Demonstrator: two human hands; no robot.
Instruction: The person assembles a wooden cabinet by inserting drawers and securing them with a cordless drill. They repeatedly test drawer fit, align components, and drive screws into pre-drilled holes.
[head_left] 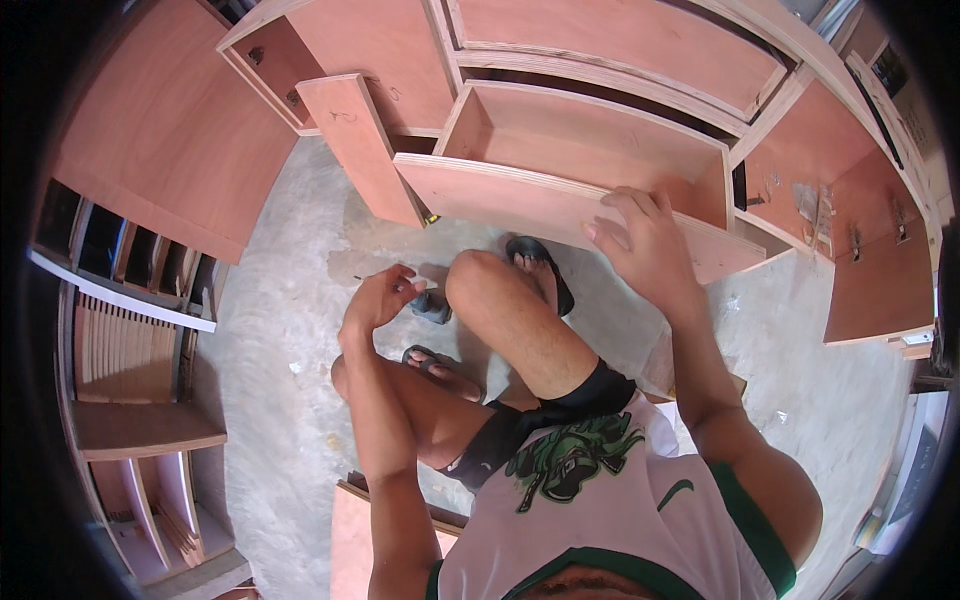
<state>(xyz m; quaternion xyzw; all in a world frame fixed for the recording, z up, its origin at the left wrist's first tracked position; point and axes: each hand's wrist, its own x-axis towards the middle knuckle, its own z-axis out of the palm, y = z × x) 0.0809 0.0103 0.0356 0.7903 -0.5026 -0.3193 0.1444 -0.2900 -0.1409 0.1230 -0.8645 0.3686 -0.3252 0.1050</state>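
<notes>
A pulled-out plywood drawer [590,135] juts from the cabinet in front of me, its long front panel [510,192] facing my knees. My right hand [645,250] grips the top edge of that panel toward its right end, fingertips over the edge and thumb against the face. Lower and to the left, my left hand [375,302] hangs above the floor with its fingers curled together. A small pale bit shows at its fingertips, too small to name. Just beyond lies a dark grey-blue object [432,308] on the floor, partly hidden.
A loose plywood board [360,150] leans beside the drawer's left end. An open cabinet door [880,255] with hinges hangs at the right. Shelving with slatted wood [130,345] lines the left side. Another board [350,540] lies near my left elbow, on the concrete floor [275,390].
</notes>
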